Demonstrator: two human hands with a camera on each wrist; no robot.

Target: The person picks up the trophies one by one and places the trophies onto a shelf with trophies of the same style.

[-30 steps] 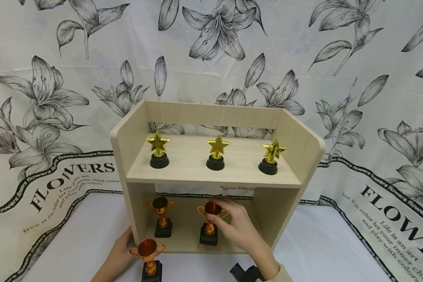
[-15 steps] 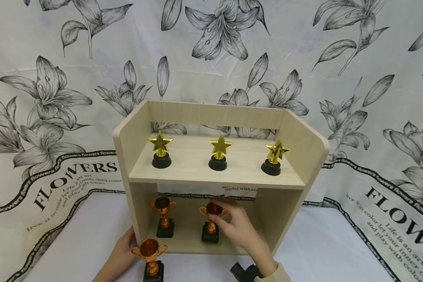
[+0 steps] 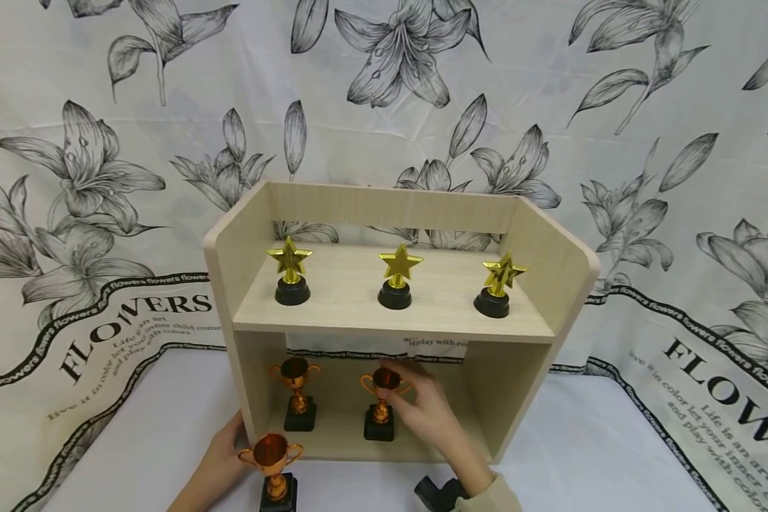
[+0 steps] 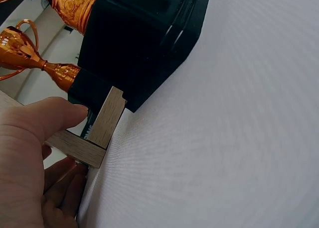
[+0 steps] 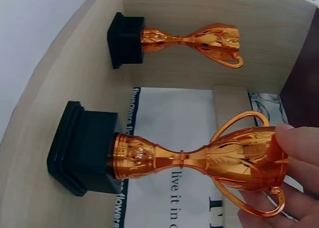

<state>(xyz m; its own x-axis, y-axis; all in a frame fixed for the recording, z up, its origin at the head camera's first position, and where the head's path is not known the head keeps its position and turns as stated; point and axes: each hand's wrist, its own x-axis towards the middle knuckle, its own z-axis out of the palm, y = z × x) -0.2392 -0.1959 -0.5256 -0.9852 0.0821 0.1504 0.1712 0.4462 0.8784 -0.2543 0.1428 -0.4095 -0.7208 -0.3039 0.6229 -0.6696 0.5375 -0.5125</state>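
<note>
My right hand (image 3: 425,409) pinches the rim of an orange-copper trophy cup (image 3: 380,402) on a black base, upright in the lower compartment of a pale wooden shelf (image 3: 390,330). The right wrist view shows the thumb and fingers (image 5: 301,146) at the cup's rim. Left of it in that compartment stands a second trophy cup (image 3: 299,402). My left hand (image 3: 220,455) grips the shelf's left side panel low down, thumb on one side and fingers on the other. Just in front of that hand, a third trophy cup (image 3: 274,462) stands on the white cloth.
Three gold star trophies, left (image 3: 291,274), middle (image 3: 397,277) and right (image 3: 498,284), stand on the upper shelf board. A black object (image 3: 438,493) lies beside the right sleeve. Behind hangs a flower-printed cloth (image 3: 371,142); white cloth (image 3: 563,441) covers the surface.
The trophy cup in my right hand has shifted slightly left and back inside the compartment. My left hand keeps its hold on the side panel.
</note>
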